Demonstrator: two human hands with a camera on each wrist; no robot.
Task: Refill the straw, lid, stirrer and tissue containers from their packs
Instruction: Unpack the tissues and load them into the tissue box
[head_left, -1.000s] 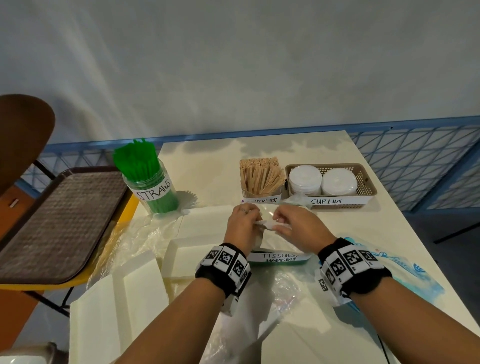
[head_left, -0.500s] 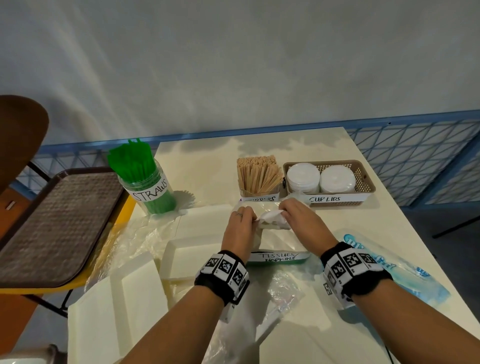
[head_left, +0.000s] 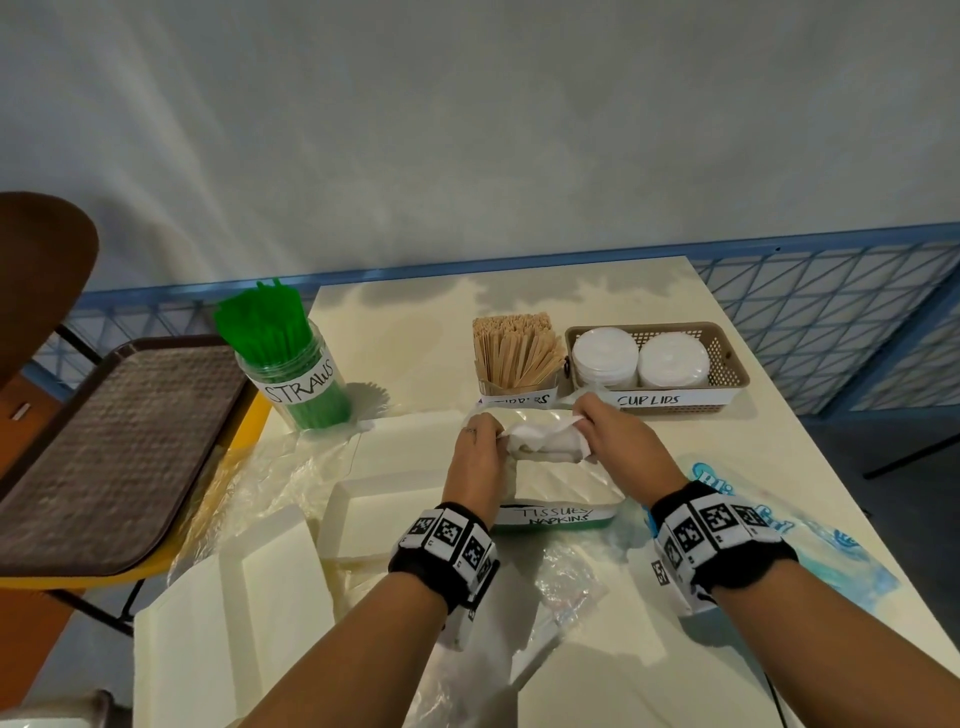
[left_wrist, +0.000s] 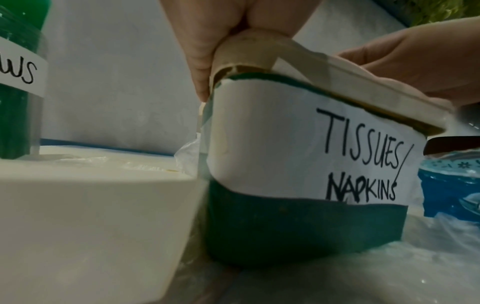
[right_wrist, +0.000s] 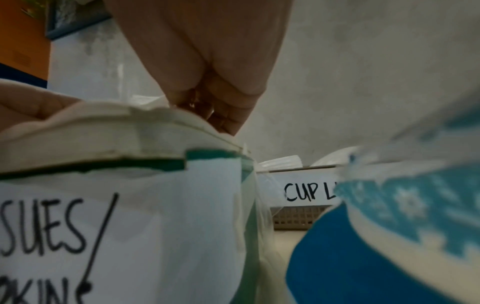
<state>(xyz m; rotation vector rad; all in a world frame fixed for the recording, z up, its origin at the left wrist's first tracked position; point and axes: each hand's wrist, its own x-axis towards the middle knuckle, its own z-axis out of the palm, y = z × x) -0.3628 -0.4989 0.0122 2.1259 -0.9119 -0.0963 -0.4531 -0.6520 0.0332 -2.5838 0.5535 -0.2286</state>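
Observation:
The green tissue box (head_left: 553, 517), labelled TISSUES/NAPKINS, stands at the table's middle with a beige lid (left_wrist: 311, 67). Above its far end, both hands hold a wad of white tissues (head_left: 543, 441). My left hand (head_left: 496, 439) curls round the wad's left end, and its thumb (left_wrist: 202, 61) hangs by the lid's corner. My right hand (head_left: 584, 421) pinches the right end, fingers curled (right_wrist: 223, 102). A blue tissue pack (head_left: 779, 530) lies to the right. At the back stand the straw jar (head_left: 291, 364), stirrers (head_left: 517, 348) and cup-lid basket (head_left: 657, 364).
White foam trays (head_left: 249, 597) and crumpled clear plastic (head_left: 561, 577) cover the near left of the table (head_left: 415, 332). A brown tray (head_left: 104, 441) rests on a yellow chair to the left. A blue railing (head_left: 831, 312) runs behind.
The tissue between my hands has grown from a thin strip into a thick wad. My right hand has shifted slightly away and to the right, while my left has stayed by the lid.

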